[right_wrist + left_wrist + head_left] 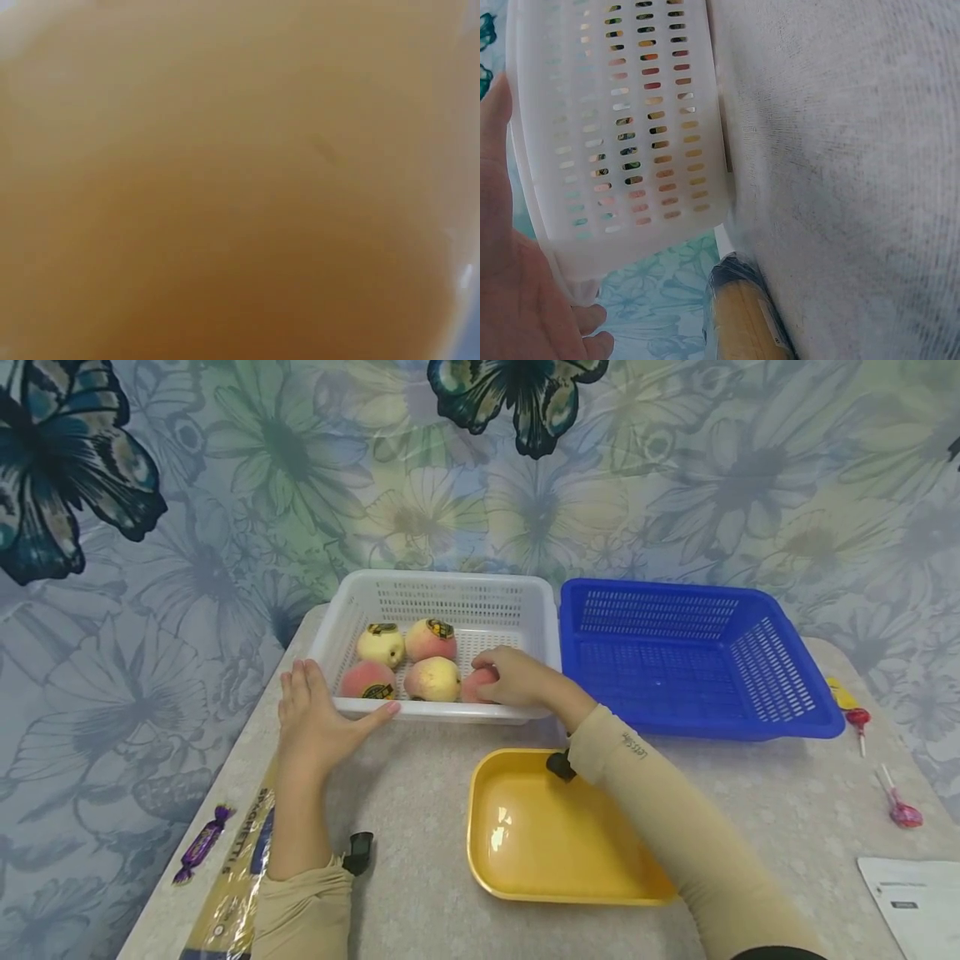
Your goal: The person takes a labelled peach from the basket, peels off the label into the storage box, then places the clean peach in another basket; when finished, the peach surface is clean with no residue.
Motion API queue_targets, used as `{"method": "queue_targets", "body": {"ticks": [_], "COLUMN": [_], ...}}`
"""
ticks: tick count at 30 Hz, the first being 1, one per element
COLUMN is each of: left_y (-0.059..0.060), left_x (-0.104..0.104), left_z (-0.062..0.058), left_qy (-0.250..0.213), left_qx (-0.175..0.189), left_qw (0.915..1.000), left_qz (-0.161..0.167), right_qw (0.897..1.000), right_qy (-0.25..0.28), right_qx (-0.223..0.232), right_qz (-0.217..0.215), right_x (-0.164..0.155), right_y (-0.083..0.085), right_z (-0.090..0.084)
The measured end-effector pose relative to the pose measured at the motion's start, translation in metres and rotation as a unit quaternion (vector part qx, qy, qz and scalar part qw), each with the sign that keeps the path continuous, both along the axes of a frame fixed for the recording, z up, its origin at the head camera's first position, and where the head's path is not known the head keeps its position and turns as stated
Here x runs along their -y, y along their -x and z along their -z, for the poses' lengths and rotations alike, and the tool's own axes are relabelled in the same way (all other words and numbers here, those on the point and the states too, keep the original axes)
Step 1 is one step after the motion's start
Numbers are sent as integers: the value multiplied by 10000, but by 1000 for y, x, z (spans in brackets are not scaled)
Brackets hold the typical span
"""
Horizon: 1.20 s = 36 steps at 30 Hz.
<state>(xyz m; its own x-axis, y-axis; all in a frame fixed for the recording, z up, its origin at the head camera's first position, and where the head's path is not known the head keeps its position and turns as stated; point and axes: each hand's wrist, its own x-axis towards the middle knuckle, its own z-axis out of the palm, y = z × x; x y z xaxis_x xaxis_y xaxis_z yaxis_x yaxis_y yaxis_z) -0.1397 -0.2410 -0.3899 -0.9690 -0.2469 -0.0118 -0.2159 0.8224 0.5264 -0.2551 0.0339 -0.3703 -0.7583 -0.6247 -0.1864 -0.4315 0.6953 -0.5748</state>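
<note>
A peach [476, 687] sits in the near right part of the white basket [450, 582], the fingers and thumb of the right hand [522, 679] curled round it. Four other peaches [432, 677] lie to its left. The left hand [318, 727], fingers straight and thumb spread, touches the basket's near left corner. The blue basket [652, 668] stands just right of the white one. Nearer the person, the yellow tray [540, 843] lies beneath the right forearm. A spaghetti packet [236, 885] lies by the left forearm, a purple candy [202, 845] beside it.
</note>
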Motion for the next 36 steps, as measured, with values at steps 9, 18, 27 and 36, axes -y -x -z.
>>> {"method": "queue_targets", "body": {"ticks": [9, 18, 27, 36], "left_y": [1, 0, -1, -2], "left_x": [0, -1, -2, -3], "left_z": [0, 0, -2, -4], "left_qy": [-14, -50, -74, -93], "left_qx": [30, 22, 59, 53], "left_qw": [10000, 10000, 10000, 9999], "left_qz": [-10, -12, -33, -50], "right_qw": [9993, 9973, 9923, 9628], "right_qy": [-89, -428, 893, 2247], "right_qx": [30, -80, -163, 793], "right_qz": [360, 598, 849, 1278], "right_x": [2, 4, -10, -25], "right_y": [-2, -3, -2, -10], "right_z": [4, 5, -9, -26]}}
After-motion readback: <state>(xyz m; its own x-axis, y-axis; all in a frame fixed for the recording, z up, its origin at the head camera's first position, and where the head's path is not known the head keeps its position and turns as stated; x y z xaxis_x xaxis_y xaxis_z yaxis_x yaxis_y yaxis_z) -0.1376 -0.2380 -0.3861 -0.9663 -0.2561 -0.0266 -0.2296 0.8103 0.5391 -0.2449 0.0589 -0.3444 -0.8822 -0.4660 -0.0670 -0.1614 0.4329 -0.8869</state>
